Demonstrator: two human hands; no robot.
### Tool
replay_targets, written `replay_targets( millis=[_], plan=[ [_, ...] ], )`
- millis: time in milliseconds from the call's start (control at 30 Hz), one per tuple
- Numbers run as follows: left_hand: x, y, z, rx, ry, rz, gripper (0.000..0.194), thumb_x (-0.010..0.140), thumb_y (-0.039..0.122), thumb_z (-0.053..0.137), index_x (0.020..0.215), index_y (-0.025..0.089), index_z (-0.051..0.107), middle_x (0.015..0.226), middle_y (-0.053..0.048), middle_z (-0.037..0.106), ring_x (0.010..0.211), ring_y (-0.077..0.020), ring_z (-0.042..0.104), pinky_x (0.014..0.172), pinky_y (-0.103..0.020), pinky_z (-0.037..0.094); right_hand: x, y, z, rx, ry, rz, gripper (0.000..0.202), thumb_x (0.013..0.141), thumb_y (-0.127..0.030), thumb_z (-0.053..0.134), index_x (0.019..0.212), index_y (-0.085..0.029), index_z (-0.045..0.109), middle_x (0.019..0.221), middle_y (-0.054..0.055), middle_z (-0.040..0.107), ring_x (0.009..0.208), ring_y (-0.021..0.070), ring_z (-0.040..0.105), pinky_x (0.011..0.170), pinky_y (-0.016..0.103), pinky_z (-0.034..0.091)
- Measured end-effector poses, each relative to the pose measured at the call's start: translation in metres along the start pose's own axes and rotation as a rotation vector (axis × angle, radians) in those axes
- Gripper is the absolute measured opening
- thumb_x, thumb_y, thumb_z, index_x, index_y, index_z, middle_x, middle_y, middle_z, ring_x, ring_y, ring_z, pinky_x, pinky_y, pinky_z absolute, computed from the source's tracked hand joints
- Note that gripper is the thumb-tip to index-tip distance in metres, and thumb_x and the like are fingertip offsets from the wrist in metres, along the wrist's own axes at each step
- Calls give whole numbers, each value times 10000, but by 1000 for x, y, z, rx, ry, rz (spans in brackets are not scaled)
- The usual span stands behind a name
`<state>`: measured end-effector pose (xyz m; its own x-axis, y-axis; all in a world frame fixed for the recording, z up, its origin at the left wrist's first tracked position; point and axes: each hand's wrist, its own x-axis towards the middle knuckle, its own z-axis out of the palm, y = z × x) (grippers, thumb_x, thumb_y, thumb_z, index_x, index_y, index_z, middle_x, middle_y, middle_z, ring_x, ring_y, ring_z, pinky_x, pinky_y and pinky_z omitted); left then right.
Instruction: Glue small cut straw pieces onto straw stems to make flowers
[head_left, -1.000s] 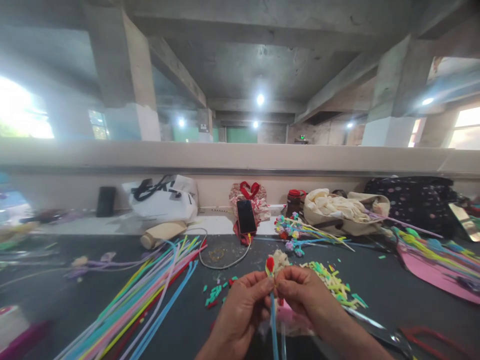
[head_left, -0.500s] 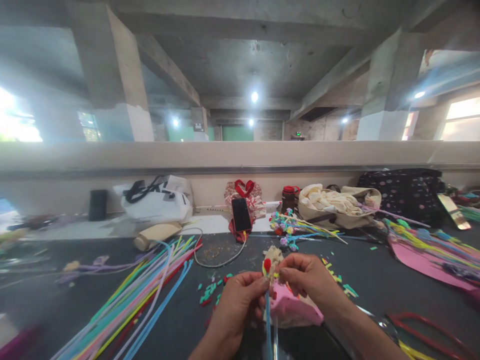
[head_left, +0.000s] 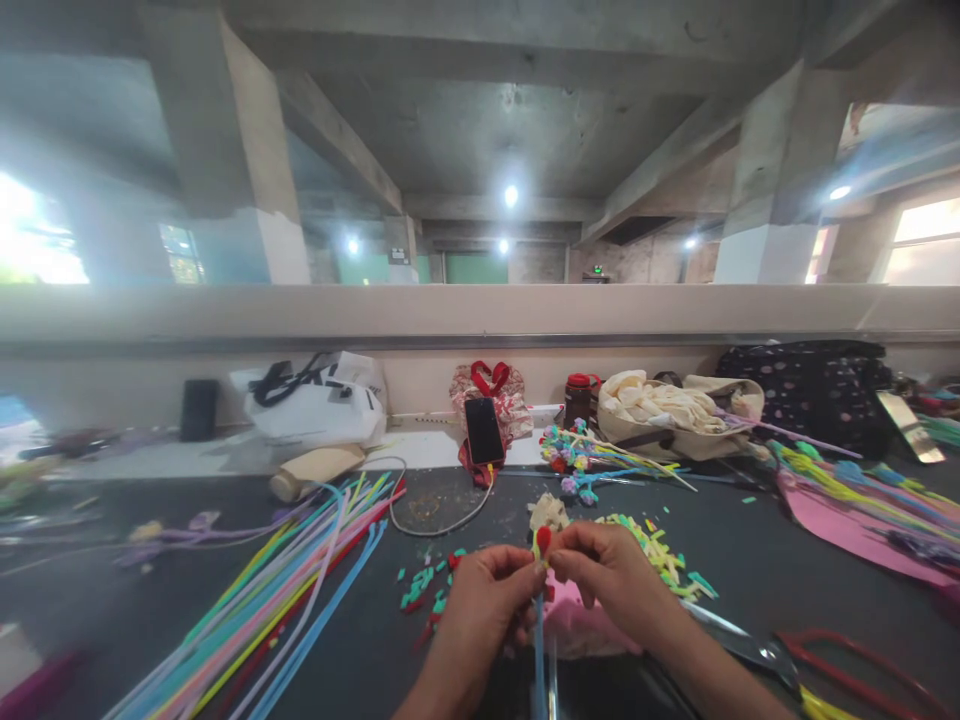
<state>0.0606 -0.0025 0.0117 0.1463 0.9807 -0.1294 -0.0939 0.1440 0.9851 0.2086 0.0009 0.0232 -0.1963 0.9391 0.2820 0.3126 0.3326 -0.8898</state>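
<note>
My left hand [head_left: 484, 610] is closed in a pinch around the top of a light blue pipe cleaner [head_left: 539, 650], which hangs down from the fingers. At its upper end stand a red fuzzy tip [head_left: 543, 540] and a bit of yellow. My right hand [head_left: 607, 570] pinches right against this tip; what lies between its fingertips is hidden. Under both hands lies a pink tool [head_left: 581, 615], partly covered, that looks like a glue gun. A clear rod [head_left: 553, 680] runs toward me beside the blue stem.
Cut green and red pieces [head_left: 420, 588] lie left of my hands, yellow ones [head_left: 660, 550] to the right. Scissors [head_left: 739, 635] with red handles rest at lower right. Long pipe cleaners [head_left: 255, 610] spread on the left. A phone [head_left: 484, 430], finished-looking flowers [head_left: 574, 460] and bags stand behind.
My right fingertips have come down and left against the red-and-yellow tip. A yellow bit seen at them before is now hidden. More yellow pieces and the scissor blades show beside my right arm.
</note>
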Motion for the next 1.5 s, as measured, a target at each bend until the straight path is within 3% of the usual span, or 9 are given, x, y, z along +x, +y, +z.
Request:
replay_targets(
  millis=[300,567,867,1000,1233,1500],
  plan=[
    [5,-2,0,58,-19,-1,292,563,393,661,639,121,585,421,27,531,281,-57,389,295,-174,279,-2,-2,5,26,12,-9,166,728,-249,520,611,-154,590,539,-19,551,447,82,439,438,180,335],
    [-2,3,3,62,-6,40,238,605,351,636,627,125,568,366,52,467,290,-55,379,316,-172,298,-4,-3,6,-115,53,-31,170,735,-247,515,619,-162,607,550,-13,572,454,91,466,442,182,345],
    [7,-4,2,117,14,37,243,563,365,639,572,143,541,368,57,469,271,-64,379,291,-183,286,-4,1,6,-290,83,-146,167,747,-219,516,636,-163,628,590,-3,606,566,116,549,533,187,380],
    [9,-6,2,130,40,37,234,542,357,642,560,146,541,354,64,463,270,-63,379,298,-183,296,-5,-3,6,-311,97,-145,166,750,-196,513,640,-155,631,569,-5,607,526,107,541,509,181,374],
    [9,-6,1,63,52,53,274,501,384,676,539,147,544,365,55,485,292,-53,374,324,-177,275,-8,-2,11,-397,194,-222,137,742,-211,545,634,-163,614,578,4,620,556,124,568,555,199,391],
    [1,0,1,-72,80,57,234,522,340,662,575,148,538,395,53,492,318,-49,380,338,-172,285,-8,-1,10,-250,315,-162,193,761,-327,511,677,-163,569,545,-20,539,479,107,493,484,198,369]
  ],
)
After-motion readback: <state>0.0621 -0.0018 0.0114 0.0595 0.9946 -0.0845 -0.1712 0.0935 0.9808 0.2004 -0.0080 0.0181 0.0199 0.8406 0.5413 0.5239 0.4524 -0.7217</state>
